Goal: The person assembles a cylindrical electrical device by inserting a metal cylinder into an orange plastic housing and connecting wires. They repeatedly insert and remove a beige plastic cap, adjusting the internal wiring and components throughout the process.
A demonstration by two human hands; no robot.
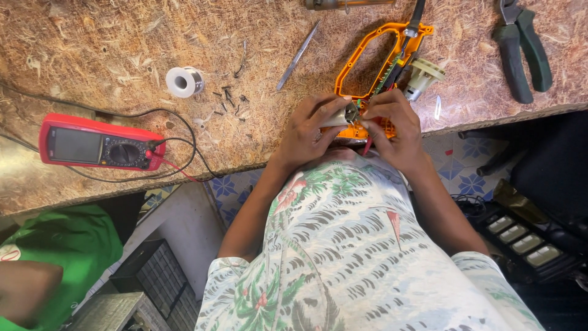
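An orange plastic tool housing lies open at the front edge of the chipboard bench, with wires and a circuit board along its right side. A cream-coloured motor fan part sits beside it. My left hand grips a small silvery metal part at the near end of the housing. My right hand pinches the same spot from the other side, fingers on the orange housing. The hands touch each other over the part.
A red multimeter with black and red leads lies at the left. A solder spool, several loose screws, tweezers and green-handled pliers rest on the bench. A person in green is at lower left.
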